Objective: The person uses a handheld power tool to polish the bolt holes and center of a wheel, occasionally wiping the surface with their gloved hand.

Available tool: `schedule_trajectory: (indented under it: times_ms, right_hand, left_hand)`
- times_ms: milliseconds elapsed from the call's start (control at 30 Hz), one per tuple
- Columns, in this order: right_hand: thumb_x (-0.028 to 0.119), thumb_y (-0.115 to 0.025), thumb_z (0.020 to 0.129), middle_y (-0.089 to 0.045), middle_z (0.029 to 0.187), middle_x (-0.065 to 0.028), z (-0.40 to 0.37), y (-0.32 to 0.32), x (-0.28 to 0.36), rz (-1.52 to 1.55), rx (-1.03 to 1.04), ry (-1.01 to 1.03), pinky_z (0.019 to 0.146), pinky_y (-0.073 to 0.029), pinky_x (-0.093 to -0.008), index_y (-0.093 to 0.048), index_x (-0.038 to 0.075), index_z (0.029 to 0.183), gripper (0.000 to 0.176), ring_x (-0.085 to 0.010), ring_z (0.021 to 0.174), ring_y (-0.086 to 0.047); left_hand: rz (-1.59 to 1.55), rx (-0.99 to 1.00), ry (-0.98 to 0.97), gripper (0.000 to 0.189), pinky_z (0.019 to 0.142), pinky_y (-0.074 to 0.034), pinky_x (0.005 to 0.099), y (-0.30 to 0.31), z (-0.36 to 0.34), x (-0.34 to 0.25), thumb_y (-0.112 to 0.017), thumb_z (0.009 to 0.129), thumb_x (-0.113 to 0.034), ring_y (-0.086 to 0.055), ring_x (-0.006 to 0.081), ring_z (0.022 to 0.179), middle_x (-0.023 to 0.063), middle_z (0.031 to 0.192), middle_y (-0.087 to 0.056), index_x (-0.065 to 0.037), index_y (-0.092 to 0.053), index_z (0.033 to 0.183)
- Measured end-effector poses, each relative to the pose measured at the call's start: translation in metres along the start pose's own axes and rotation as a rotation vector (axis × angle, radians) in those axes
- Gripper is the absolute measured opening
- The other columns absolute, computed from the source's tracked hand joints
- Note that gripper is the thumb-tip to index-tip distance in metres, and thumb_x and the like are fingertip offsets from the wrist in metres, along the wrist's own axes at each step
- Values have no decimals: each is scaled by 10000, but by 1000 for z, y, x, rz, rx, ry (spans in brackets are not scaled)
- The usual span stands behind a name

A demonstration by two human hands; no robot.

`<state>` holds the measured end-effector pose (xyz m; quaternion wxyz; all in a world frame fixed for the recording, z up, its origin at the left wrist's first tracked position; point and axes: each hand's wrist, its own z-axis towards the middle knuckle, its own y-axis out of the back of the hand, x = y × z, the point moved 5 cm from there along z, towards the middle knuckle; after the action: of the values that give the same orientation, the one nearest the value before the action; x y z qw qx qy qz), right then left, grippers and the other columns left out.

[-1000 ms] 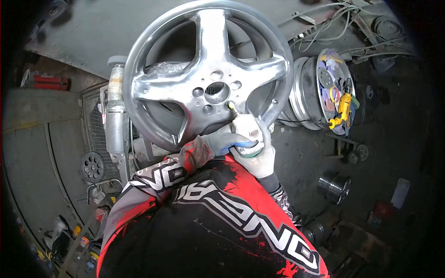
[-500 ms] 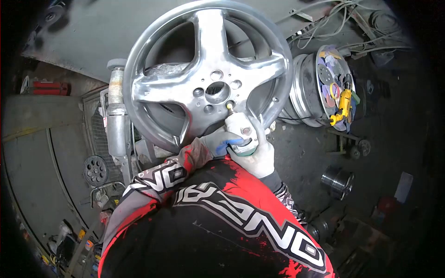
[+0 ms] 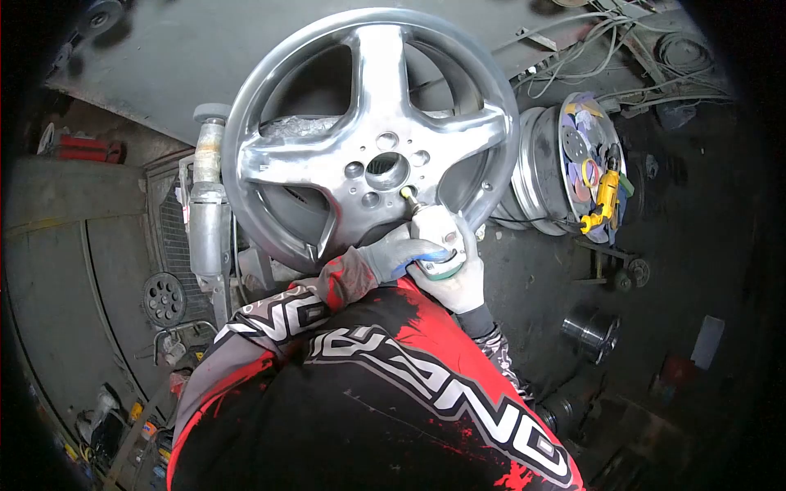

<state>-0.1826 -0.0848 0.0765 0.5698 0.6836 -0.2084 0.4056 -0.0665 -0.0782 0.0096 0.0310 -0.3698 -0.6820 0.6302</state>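
Observation:
A bare-metal five-spoke alloy wheel rim (image 3: 381, 78) leans in front of me, its spokes shiny. Both gloved hands wrap a white die grinder (image 3: 434, 227) with a green lower end. Its small yellow bit (image 3: 406, 193) sits at the lower right bolt hole, beside the large centre bore. My left hand (image 3: 391, 257), in a grey glove with blue fingertips, closes round the grinder from the left. From the right and below, my right hand (image 3: 465, 285) in a pale glove grips its body, with the thumb up along the side.
Right of the rim stands another wheel (image 3: 532, 176), with sanding discs and a yellow power tool (image 3: 604, 199) on its face. A metal cylinder (image 3: 208, 237) stands at the left. Cables (image 3: 602, 53) hang at upper right, and a shiny round metal part (image 3: 591, 334) lies on the floor.
The grinder's body has swung slightly right, along with both hands, while its bit stays at the same bolt hole. The whole view has shifted a little.

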Motion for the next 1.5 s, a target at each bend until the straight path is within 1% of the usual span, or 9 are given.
schedule_trajectory:
  times_ms: [133, 367, 567, 767, 900, 1033, 1200, 1400, 1500]
  right_hand:
    - [282, -887, 638, -676, 1153, -205, -8, -8, -4, -70, -100, 31, 843, -586, -436, -372, 124, 1436, 963, -376, 1010, -693]
    - [289, -889, 630, -649, 1207, -217, -3, -2, 12, -90, 32, -72, 849, -581, -449, -391, 104, 1417, 950, -378, 1033, -681]
    - [287, -886, 626, -648, 1197, -224, -9, -5, -1, -46, -73, -5, 842, -581, -445, -403, 102, 1409, 938, -375, 1013, -688]
    - [281, -883, 635, -654, 1194, -204, -4, -3, 7, -75, -1, -43, 835, -582, -444, -424, 97, 1390, 903, -367, 1027, -685]
    - [274, -882, 635, -657, 1195, -189, -4, -3, 3, 11, -77, 88, 824, -584, -447, -428, 111, 1389, 895, -377, 1008, -687]
    - [270, -885, 634, -653, 1201, -199, -9, -4, -1, -13, -84, -19, 824, -583, -449, -422, 116, 1397, 905, -391, 1009, -681]
    - [272, -895, 625, -642, 1234, -191, -6, -3, -2, -11, 28, 25, 831, -580, -461, -402, 114, 1417, 946, -396, 1024, -674]
    - [261, -891, 625, -645, 1223, -184, -7, 0, -2, -65, -76, 23, 798, -581, -475, -427, 104, 1401, 918, -403, 971, -685]
    - [259, -885, 629, -646, 1221, -184, -10, 0, 9, -97, -41, -12, 796, -579, -467, -433, 104, 1398, 904, -402, 969, -684]
  left_hand:
    - [175, 123, 24, 563, 1032, -461, 347, 14, 4, 4, -658, 850, 8, -566, 191, 1204, 90, 1283, -586, -54, -468, 1376]
    - [-126, 42, 73, 532, 1017, -473, 342, 10, -7, 5, -658, 849, -8, -593, 192, 1163, 81, 1241, -609, -52, -490, 1352]
    - [134, 81, 16, 509, 1011, -475, 335, 8, 3, -1, -643, 862, -42, -600, 187, 1146, 78, 1234, -612, -46, -494, 1348]
    - [-38, 39, 32, 501, 1014, -474, 346, 19, -4, 12, -657, 846, -37, -603, 192, 1143, 77, 1217, -620, -55, -511, 1325]
    - [71, 34, 2, 500, 985, -479, 315, 18, 4, 10, -691, 847, -66, -595, 160, 1128, 51, 1193, -617, -89, -523, 1317]
    - [118, 106, 53, 472, 990, -486, 342, 21, 4, 7, -650, 845, -40, -608, 189, 1128, 73, 1205, -626, -61, -526, 1301]
    - [-21, 84, 21, 463, 978, -491, 337, 16, -4, 12, -652, 843, -31, -613, 178, 1107, 68, 1197, -627, -62, -530, 1289]
    - [114, 71, 57, 502, 967, -498, 339, 22, 8, 9, -693, 812, -43, -615, 175, 1102, 68, 1191, -629, -67, -531, 1287]
    - [86, 116, 83, 492, 971, -477, 316, 27, 3, 20, -731, 794, -122, -598, 160, 1096, 51, 1139, -626, -98, -554, 1253]
